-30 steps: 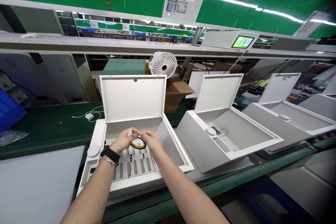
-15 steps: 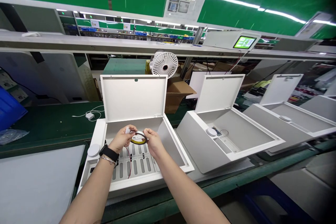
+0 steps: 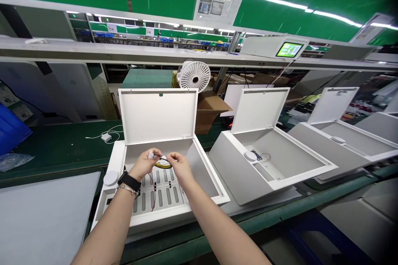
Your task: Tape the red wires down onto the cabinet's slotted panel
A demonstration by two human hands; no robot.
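"What's the biggest thing there, taking twelve o'clock as the far side?"

"The white cabinet (image 3: 158,216). Its raised lid (image 3: 158,116) stands at twelve o'clock from the hands, and its slotted floor (image 3: 164,198) lies beneath them."

"And the hands?"

"The left hand (image 3: 145,165) reaches in from seven o'clock, the right hand (image 3: 181,168) from five. Both are narrowed to a pinch on a slim tape roll (image 3: 163,166)."

"Where does the roll sit?"

"Between them, above the floor: three o'clock from the left, nine from the right. Neither hand is nearer. The left fingertips meet its upper edge at about eleven, the right at about one. I'd judge that hand-to-hand line to be the relation that matters."

"Its long axis?"

"A ring has no true one. Seen aslant, it makes a flat oval running nine to three, with the yellow near arc bowing toward six. Whether a loose end shows is too small to tell."

"Anything smaller?"

"A red wire (image 3: 154,195) between six and seven o'clock from the roll, and a small white piece (image 3: 151,154) at the left fingers. I can't tell what it is."
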